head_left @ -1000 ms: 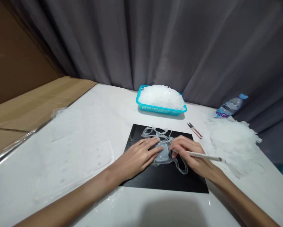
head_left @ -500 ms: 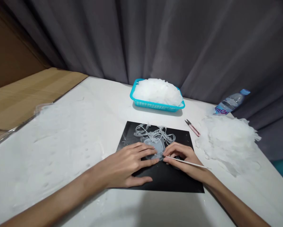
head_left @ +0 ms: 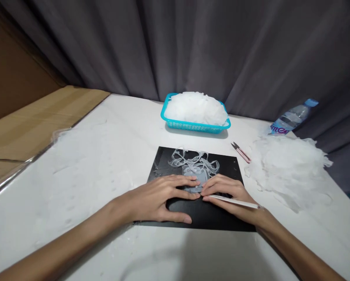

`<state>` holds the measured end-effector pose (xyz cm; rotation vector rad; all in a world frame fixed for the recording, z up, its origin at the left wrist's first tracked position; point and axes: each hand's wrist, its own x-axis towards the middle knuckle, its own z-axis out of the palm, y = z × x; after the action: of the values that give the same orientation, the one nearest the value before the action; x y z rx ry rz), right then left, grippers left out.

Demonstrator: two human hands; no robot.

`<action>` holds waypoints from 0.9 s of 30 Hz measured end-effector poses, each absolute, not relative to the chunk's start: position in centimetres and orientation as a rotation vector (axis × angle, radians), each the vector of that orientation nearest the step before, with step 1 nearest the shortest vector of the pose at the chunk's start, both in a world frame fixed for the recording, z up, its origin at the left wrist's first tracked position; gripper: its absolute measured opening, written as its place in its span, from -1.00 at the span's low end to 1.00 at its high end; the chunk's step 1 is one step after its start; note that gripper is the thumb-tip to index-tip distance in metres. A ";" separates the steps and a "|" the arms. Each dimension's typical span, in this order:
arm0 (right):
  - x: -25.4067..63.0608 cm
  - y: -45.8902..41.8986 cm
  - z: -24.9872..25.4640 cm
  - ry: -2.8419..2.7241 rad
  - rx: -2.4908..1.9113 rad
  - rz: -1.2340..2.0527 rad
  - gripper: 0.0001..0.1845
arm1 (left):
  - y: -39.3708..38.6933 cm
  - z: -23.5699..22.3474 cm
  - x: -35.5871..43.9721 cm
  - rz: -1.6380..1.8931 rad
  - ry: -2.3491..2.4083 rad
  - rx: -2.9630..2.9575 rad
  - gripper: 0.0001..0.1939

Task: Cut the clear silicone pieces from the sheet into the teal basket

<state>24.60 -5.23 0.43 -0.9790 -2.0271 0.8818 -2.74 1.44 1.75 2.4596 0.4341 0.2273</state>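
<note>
On a black mat [head_left: 218, 218] lies a translucent, rubbery-looking flat piece [head_left: 198, 178], with thin curly strips [head_left: 192, 159] of the same look at its far side. My left hand [head_left: 163, 195] rests flat over the piece's left part, fingers stretched and thumb spread on the mat. At the piece's near right edge, the thumb and fingers of my right hand [head_left: 230, 191] pinch a slim white tool [head_left: 236, 201]. Its back end points toward my right wrist. The working tip is hidden, so its exact kind cannot be told.
Behind the mat stands a turquoise basket [head_left: 192, 125] heaped with whitish translucent pieces. Pink-handled thread snips [head_left: 241, 152] lie to the right, beside a pile of translucent sheets [head_left: 288, 168] and a water bottle [head_left: 293, 118]. Clear plastic sheeting [head_left: 84, 171] covers the left; cardboard [head_left: 46, 113] lies beyond.
The view has shifted slightly. The white tool has turned in my right hand, now showing a broader side. My left fingers have shifted a little over the translucent piece.
</note>
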 end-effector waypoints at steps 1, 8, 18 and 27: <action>24.4 -5.3 0.3 -2.042 -0.972 0.860 -0.88 | 1.4 1.8 -2.7 0.232 0.426 2.461 -0.40; 24.4 -5.2 -0.3 -2.052 -0.981 0.891 -0.88 | 1.3 1.5 -2.8 0.161 0.439 2.510 -0.38; 24.0 -5.3 -1.1 -2.233 -0.870 0.601 -0.82 | 1.5 1.2 -2.8 0.181 0.402 2.535 -0.41; 25.4 -5.7 -0.5 -2.302 -0.875 0.483 -0.83 | 1.6 1.0 -2.9 0.157 0.463 2.519 -0.17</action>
<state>25.44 -5.68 -0.55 -0.8753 -2.3021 0.4834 -2.92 1.59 0.97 2.5194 0.4634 0.1574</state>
